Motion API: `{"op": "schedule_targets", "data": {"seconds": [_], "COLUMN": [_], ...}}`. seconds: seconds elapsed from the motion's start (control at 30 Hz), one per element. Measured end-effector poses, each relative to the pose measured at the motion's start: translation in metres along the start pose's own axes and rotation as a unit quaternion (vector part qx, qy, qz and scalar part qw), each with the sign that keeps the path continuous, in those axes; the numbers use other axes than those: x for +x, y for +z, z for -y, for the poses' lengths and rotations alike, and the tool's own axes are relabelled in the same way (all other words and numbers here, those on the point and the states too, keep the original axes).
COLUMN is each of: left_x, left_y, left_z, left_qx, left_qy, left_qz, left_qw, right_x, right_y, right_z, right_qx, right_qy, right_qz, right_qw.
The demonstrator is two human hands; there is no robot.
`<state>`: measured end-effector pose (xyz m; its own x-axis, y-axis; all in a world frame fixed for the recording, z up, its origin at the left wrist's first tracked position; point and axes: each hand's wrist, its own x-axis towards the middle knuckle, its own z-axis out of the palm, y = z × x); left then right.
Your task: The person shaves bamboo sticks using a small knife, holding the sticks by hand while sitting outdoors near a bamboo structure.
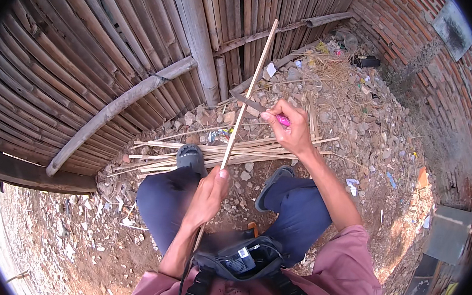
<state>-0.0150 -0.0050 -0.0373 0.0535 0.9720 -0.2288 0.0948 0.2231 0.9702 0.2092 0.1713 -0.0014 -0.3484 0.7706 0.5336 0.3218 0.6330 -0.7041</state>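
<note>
My left hand (207, 197) is closed around a long pale strip of split bamboo (242, 111), which slants up and away from me toward the fence. Its lower end passes behind my left wrist toward my lap. My right hand (292, 128) grips a knife by its pink handle (283, 119). The dark, worn knife blade (247, 100) points left and lies across the strip, well above my left hand; whether it cuts into the strip I cannot tell. On the ground beyond my feet lies a loose pile of similar bamboo strips (258, 151).
A bamboo fence (139, 32) with a thick post (198, 37) and a crossbar (115, 111) rises ahead and left. To the right stands a brick wall (408, 36). Rubble and litter cover the ground (349, 135). A black open pouch (243, 256) hangs at my waist.
</note>
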Motion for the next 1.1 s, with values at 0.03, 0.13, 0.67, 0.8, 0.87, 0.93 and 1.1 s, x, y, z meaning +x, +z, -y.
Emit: {"op": "schedule_targets", "data": {"seconds": [0.03,0.13,0.67,0.8,0.87,0.93,1.1], "left_x": [0.000,0.002,-0.006,-0.004,-0.008,-0.010,-0.010], "left_y": [0.001,0.001,0.005,0.002,0.001,0.001,0.006], "left_z": [0.000,-0.006,-0.021,-0.018,-0.016,-0.015,-0.016], "left_qx": [-0.003,-0.011,0.148,0.150,0.144,0.155,0.148], "left_qy": [0.001,-0.001,0.047,0.050,0.051,0.045,0.041], "left_qz": [-0.002,0.000,-0.040,-0.031,-0.034,-0.028,-0.021], "left_qw": [1.000,1.000,0.987,0.987,0.988,0.986,0.988], "right_x": [-0.001,0.002,-0.012,-0.009,0.005,0.009,0.005], "right_y": [-0.001,-0.005,0.010,0.013,0.003,-0.008,-0.021], "right_z": [-0.001,0.001,0.003,-0.001,-0.013,-0.023,-0.042], "right_qx": [0.003,0.024,0.055,0.042,0.026,0.008,0.038], "right_qy": [0.005,0.008,-0.057,-0.102,-0.062,-0.021,0.026], "right_qz": [0.000,0.004,0.076,0.051,-0.012,-0.038,-0.040], "right_qw": [1.000,1.000,0.994,0.993,0.998,0.999,0.998]}}
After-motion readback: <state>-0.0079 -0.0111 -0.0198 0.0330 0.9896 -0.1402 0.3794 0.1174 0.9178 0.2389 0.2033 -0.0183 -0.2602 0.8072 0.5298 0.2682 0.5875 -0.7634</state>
